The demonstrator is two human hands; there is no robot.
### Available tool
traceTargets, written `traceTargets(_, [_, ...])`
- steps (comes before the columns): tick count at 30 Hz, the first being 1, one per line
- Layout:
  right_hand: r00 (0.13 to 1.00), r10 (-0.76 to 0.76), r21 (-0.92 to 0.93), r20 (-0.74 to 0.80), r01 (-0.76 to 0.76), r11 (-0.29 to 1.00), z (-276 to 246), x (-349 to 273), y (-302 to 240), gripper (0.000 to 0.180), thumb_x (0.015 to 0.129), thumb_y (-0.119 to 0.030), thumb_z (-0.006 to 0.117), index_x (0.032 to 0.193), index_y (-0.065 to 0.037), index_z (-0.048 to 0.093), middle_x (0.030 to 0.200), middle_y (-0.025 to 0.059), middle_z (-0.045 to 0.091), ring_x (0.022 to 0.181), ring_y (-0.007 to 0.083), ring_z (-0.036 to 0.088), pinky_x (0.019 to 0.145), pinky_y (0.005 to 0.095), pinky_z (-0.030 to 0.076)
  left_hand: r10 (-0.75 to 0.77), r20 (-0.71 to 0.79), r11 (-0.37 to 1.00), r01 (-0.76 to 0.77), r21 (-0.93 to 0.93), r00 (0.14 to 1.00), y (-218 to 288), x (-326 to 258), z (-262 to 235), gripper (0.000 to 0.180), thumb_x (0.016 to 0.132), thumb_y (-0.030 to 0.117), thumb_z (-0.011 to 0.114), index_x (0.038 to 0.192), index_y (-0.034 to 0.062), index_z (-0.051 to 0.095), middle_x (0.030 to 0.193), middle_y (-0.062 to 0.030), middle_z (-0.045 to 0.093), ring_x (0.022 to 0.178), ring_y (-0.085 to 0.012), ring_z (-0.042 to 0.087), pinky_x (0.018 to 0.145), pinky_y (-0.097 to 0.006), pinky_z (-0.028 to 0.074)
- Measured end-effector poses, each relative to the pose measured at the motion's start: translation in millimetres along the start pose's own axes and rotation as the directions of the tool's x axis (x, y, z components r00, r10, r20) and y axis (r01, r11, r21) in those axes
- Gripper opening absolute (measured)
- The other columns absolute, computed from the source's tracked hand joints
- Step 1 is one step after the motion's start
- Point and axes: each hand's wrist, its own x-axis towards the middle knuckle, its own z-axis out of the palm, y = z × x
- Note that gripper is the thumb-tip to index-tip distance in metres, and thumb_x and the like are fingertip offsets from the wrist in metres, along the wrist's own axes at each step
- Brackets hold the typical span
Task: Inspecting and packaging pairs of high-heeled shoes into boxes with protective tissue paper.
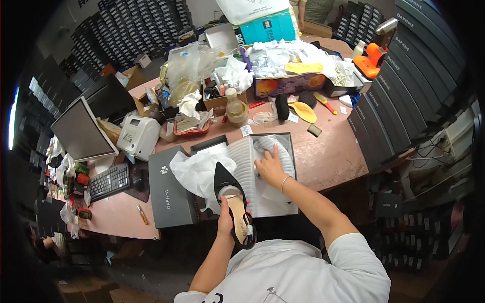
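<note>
- Box (288, 202) sits open at the desk's (333, 151) near edge.
- Lid (169, 189) lies just left of the box, touching it.
- Paper (194, 171) lies over the box's left side and the lid's right edge.
- Shoe (233, 199) is above the box's left half, in the left hand (226, 222).
- Right hand (270, 166) rests inside the box.
- Printer (137, 136) stands behind the lid; keyboard (109, 182) lies left of it.
- Bottle (235, 107) stands behind the box.

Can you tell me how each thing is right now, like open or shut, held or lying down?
Black shoe: held in the left hand, toe pointing away.
Right hand: open, flat on the white paper.
Shoe box: open, paper inside.
Grey lid: off, lying beside the box.
White tissue: crumpled, between lid and box.
Monitor: screen blank.
Keyboard: lying untouched.
</note>
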Motion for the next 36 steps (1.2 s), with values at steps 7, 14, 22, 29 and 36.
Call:
traceTargets(7, [0.954,0.111,0.811,-0.278,0.171,0.559,-133.1,-34.4,-33.2,0.043,0.065,-0.011,0.081,0.101,-0.005,0.059,0.093,0.0097,0.059,0.084,0.0283,0.059,0.070,0.0342,0.050,0.064,0.069,0.998,-0.066,0.022,0.996,15.0,-2.9,31.8,0.070,0.090,0.071,0.031,0.110,0.0086,0.055,0.089,-0.0065,0.060,0.073,-0.0186,0.060,0.065,-0.033,0.051])
traceTargets(14, [0.912,0.084,0.753,-0.402,0.277,0.597,-118.9,-44.8,-76.1,0.032,0.067,-0.008,0.075,0.096,-0.006,0.061,0.093,0.0093,0.058,0.086,0.0282,0.059,0.071,0.0367,0.050,-0.028,0.033,0.999,0.027,0.020,0.999,10.5,-16.4,35.1,0.053,0.096,0.056,0.035,0.111,0.0089,0.053,0.094,-0.0064,0.061,0.082,-0.0173,0.062,0.069,-0.031,0.052])
traceTargets(22, [0.911,0.153,0.747,-0.384,0.209,0.632,-112.7,-43.4,-73.8,0.047,0.071,-0.016,0.076,0.113,-0.006,0.058,0.110,0.0126,0.054,0.101,0.0310,0.054,0.092,0.0389,0.042,-0.009,0.141,0.994,-0.007,0.111,0.990,-3.1,-9.9,9.2,0.063,0.096,0.061,0.026,0.108,0.0077,0.057,0.083,-0.0098,0.062,0.069,-0.0187,0.062,0.061,-0.032,0.053])
traceTargets(29, [0.969,0.157,0.872,-0.189,0.092,0.482,-89.3,-37.9,-82.1,0.074,0.078,-0.012,0.069,0.143,-0.009,0.033,0.125,0.0224,0.049,0.105,0.0406,0.056,0.086,0.0398,0.050,0.011,0.022,0.987,-0.015,0.160,1.000,-27.1,-15.2,16.2,0.071,0.092,0.069,0.022,0.106,0.0067,0.054,0.079,-0.0073,0.060,0.066,-0.0178,0.059,0.059,-0.030,0.050])
traceTargets(36, [0.980,0.171,0.908,-0.103,0.023,0.418,-118.8,-25.4,-39.4,0.068,0.078,-0.026,0.073,0.135,-0.006,0.043,0.122,0.0218,0.053,0.110,0.0379,0.054,0.093,0.0420,0.043,-0.104,0.286,0.958,0.019,0.287,0.953,25.7,26.1,-9.0,0.075,0.093,0.068,0.022,0.107,0.0025,0.056,0.085,-0.0097,0.064,0.063,-0.0178,0.061,0.057,-0.030,0.052])
